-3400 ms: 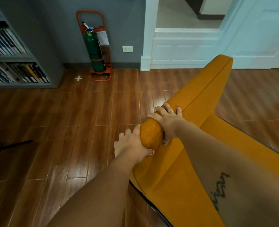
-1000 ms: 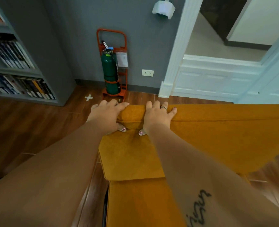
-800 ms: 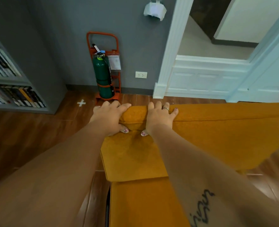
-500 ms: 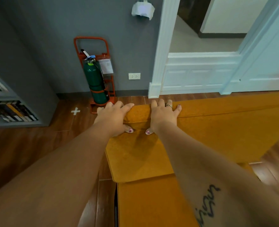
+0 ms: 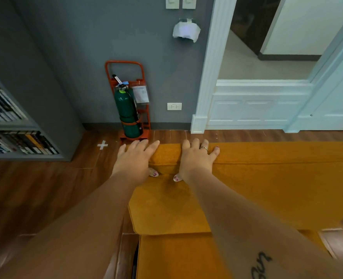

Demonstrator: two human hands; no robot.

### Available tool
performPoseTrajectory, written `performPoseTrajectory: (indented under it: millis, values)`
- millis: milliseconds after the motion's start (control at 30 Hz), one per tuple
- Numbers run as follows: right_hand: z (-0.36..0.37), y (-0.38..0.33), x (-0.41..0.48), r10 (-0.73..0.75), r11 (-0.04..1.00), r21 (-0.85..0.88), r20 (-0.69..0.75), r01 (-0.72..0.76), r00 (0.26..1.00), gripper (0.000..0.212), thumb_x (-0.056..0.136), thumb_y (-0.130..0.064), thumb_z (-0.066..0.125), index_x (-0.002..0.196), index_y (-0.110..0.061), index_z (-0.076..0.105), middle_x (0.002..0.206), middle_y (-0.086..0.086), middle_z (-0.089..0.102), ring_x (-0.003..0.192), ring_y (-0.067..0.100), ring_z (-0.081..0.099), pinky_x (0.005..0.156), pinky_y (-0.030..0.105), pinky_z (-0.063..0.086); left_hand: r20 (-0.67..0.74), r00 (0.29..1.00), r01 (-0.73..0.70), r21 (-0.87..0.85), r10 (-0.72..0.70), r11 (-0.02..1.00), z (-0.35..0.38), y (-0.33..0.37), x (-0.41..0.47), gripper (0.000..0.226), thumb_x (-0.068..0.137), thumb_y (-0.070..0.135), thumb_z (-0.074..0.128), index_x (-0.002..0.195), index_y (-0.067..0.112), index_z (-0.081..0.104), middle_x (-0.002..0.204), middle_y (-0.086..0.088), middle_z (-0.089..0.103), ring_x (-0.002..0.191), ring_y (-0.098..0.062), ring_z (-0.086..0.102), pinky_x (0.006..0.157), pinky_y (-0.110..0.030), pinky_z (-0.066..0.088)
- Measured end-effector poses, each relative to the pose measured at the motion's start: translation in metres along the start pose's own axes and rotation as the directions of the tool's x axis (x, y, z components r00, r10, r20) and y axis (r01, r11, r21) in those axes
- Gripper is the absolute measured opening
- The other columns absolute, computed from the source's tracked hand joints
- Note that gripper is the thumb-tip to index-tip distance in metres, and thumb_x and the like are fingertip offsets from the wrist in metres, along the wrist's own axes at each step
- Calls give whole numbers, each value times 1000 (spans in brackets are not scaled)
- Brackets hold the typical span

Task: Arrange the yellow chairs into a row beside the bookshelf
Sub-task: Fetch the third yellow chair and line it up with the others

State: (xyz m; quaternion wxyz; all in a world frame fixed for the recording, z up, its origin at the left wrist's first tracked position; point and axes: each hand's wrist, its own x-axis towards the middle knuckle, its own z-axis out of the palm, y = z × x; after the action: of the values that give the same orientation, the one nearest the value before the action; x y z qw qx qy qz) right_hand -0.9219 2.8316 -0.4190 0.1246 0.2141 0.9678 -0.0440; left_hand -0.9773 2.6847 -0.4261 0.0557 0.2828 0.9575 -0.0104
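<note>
Yellow chair (image 5: 267, 188) across the near right of the scene, standing on the wooden floor (image 5: 35, 188), with a padded top edge running from the middle out past the right border. Gripped at the left end of that edge by both hands, side by side and a little apart. Left hand (image 5: 134, 160) at the very corner, fingers draped over the far side, thumb pressed to the near face. Right hand (image 5: 196, 160) just to the right, in the same hold (a ring (image 5: 204, 148) on one finger). Both wrapped round the padding rather than laid flat. Seat cushion nearer, partly hidden by the forearms.

Just beyond the left hand, a green fire extinguisher (image 5: 127, 113) upright in an orange stand (image 5: 124, 63) against the grey wall. Left of the stand's base, a white tape cross (image 5: 102, 145) on the floor. Farther left, the bookshelf (image 5: 45, 109), two shelves of books showing, well apart from the chair with bare floor between. Right of the extinguisher, low on the wall, a white socket (image 5: 174, 106). Far right, a white door frame (image 5: 212, 67).
</note>
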Motion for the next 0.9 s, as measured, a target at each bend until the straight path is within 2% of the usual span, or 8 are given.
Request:
performPoseTrajectory:
  millis: [167,300,400,500,600,733,900]
  values:
    - [-7,23,-18,-216,976,35,-18,216,976,111,73,-63,69,153,-25,3,160,5,10,147,33,4,115,57,3,49,990,129,-5,-129,992,-5,16,-28,86,94,46,52,152,30,-10,162,-2,-9,149,-24,-7,120,-45,5]
    - [-5,46,-50,-261,965,19,21,261,965,97,88,-50,60,153,-24,-8,161,3,-11,148,27,-8,118,46,0,111,982,160,-64,-152,985,-13,20,-47,87,94,46,51,152,25,-11,161,-2,-13,149,-22,-9,119,-44,7]
    - [-14,59,-79,-231,972,79,129,222,964,90,92,-42,58,153,-23,-5,161,1,-12,148,25,-6,118,44,7,176,970,177,-47,-166,983,-25,27,-64,93,91,45,57,152,24,-10,161,-2,-12,149,-22,-6,119,-45,10]
    - [-28,78,-112,-150,979,163,195,119,969,81,94,-43,55,154,-24,3,162,1,1,148,27,6,118,46,12,260,950,190,-37,-174,981,-43,34,-96,90,90,45,59,153,26,-3,162,1,-4,149,-21,2,118,-49,7]
    - [-35,100,-155,-44,974,227,183,1,982,81,94,-43,54,154,-28,2,162,2,3,148,28,3,118,48,12,243,952,215,-111,-183,970,-55,34,-142,89,89,48,59,154,30,1,162,5,6,148,-20,8,117,-54,7]
    - [-47,117,-225,34,958,275,158,-77,987,80,94,-43,54,154,-32,2,162,1,-2,148,31,-2,118,50,15,248,955,209,-171,-163,963,-74,36,-210,87,89,55,54,153,33,0,162,7,-5,149,-22,1,116,-57,9]
    - [-71,122,-327,74,948,302,98,-101,992,79,94,-47,51,153,-33,1,162,2,-4,147,34,-1,117,51,18,166,981,140,-236,-102,962,-111,56,-292,83,90,56,52,153,33,3,162,7,-3,149,-22,1,115,-57,10]
